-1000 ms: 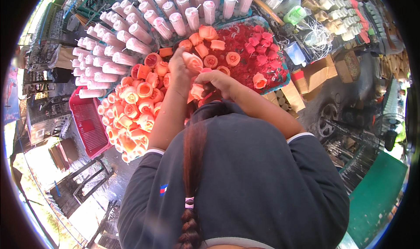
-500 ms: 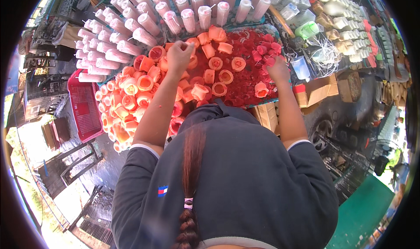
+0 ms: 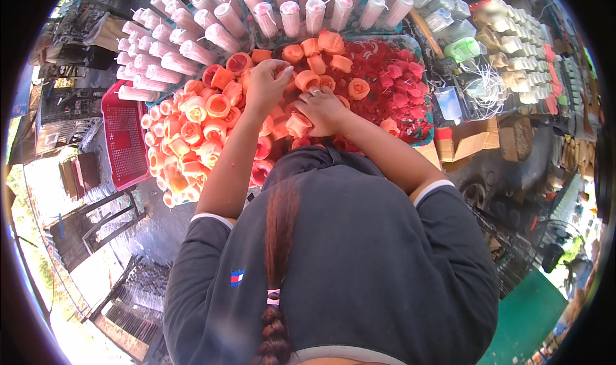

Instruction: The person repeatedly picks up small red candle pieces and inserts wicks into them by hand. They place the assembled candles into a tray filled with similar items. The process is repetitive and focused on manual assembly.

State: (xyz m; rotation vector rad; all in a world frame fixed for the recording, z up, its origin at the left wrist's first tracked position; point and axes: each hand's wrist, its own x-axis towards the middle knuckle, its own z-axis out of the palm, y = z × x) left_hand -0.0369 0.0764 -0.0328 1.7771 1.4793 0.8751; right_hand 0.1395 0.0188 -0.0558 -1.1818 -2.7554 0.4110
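Many orange rose-shaped pieces [image 3: 191, 132], hollow like small cups and waxy-looking, are heaped at the left of a tray [image 3: 420, 131] and spread over its middle. My left hand [image 3: 268, 86] is held over the heap with thumb and fingers pinched together; whatever may be between them is too small to make out. Just right of it, my right hand [image 3: 327, 111] reaches in, its fingers bent around an orange rose [image 3: 298, 124]. Darker red petal-like pieces [image 3: 405, 83] lie at the tray's right end, beside a single orange rose [image 3: 389, 126].
Rows of pink cylinders [image 3: 221, 38] with white strings on top stand behind the tray. A red plastic basket [image 3: 125, 137] sits at the left. To the right are a tangle of white string [image 3: 480, 86], a green cup [image 3: 462, 49], a cardboard box [image 3: 468, 140] and rows of pale blocks [image 3: 513, 44].
My right hand has moved left from the red pieces at the tray's right end to the orange roses in the middle. My left hand stays nearly in place, still pinched.
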